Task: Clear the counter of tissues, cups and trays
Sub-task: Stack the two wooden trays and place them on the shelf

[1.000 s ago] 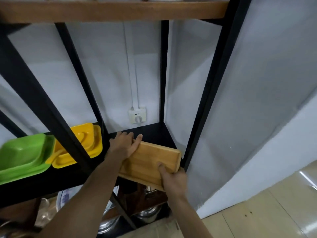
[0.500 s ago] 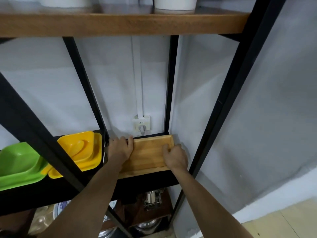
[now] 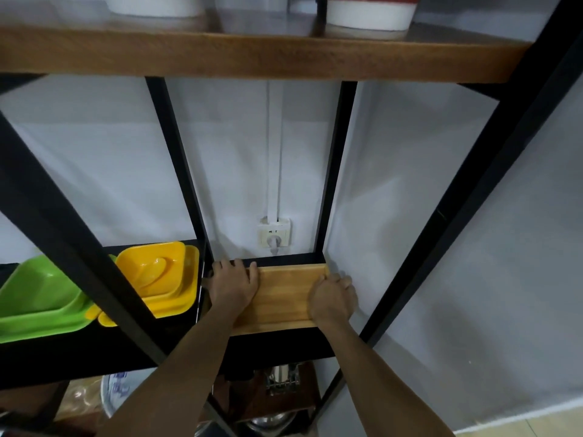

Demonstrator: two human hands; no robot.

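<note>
Wooden tray: one. Yellow plastic dishes: two, nested. Green plastic dish: one. White vessels on the top wooden shelf: two, partly cut off. Wall socket: one. Hands: two.

Nothing here can be read. The blue-and-white plate on the lower shelf carries blue markings, but they are too blurred to tell whether they are writing or pattern. The wall socket shows no legible brand or label, and the wooden tray bears no print.
</note>
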